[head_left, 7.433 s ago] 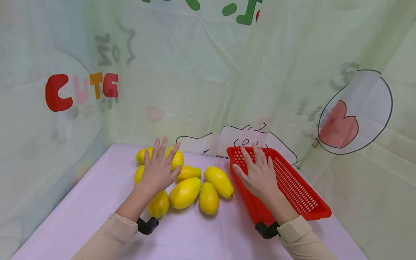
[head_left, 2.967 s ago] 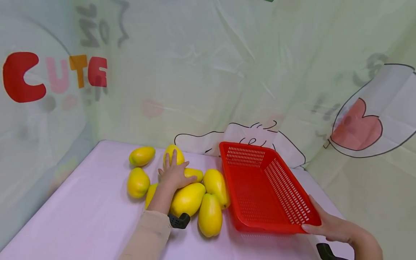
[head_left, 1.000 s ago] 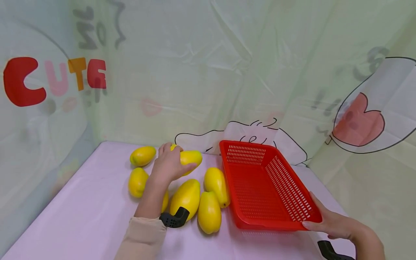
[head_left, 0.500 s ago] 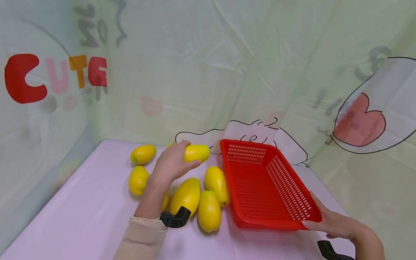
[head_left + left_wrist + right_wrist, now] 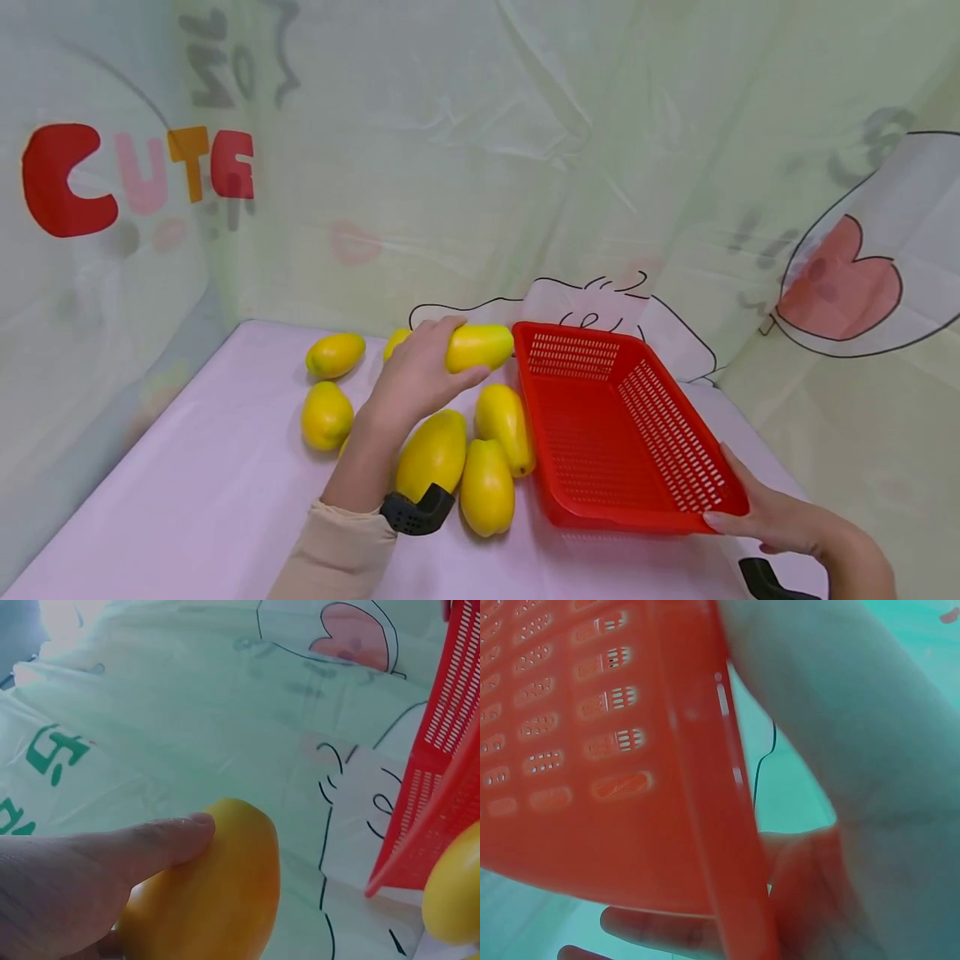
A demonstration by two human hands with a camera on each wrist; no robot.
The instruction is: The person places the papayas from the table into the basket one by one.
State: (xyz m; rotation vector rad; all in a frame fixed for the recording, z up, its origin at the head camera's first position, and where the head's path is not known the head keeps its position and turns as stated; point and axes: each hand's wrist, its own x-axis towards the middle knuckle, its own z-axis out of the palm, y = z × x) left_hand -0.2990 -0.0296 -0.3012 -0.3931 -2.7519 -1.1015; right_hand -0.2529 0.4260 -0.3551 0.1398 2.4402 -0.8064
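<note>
My left hand (image 5: pixel 416 367) grips a yellow mango (image 5: pixel 480 347) above the table, at the back left corner of a red plastic basket (image 5: pixel 630 521). In the left wrist view the thumb presses along the side of this mango (image 5: pixel 232 885); the other fingers are mostly hidden. My right hand (image 5: pixel 776 517) holds the basket by its near right corner. The right wrist view shows the basket's rim (image 5: pixel 705 750) between thumb and fingers. No fruit shows inside the basket. Directly left of it lie several more mangoes, including one (image 5: pixel 504 425) against its side.
Two mangoes lie farther left, one at the back (image 5: pixel 335 356) and one nearer (image 5: pixel 327 416). Another mango (image 5: pixel 395 342) is partly behind my left hand. A pale printed curtain (image 5: pixel 420 183) stands behind the lilac tabletop (image 5: pixel 195 500).
My left hand came down among the mangoes, took one, lifted it and carried it right toward the basket. My right hand moved to the basket's near right corner and has stayed there.
</note>
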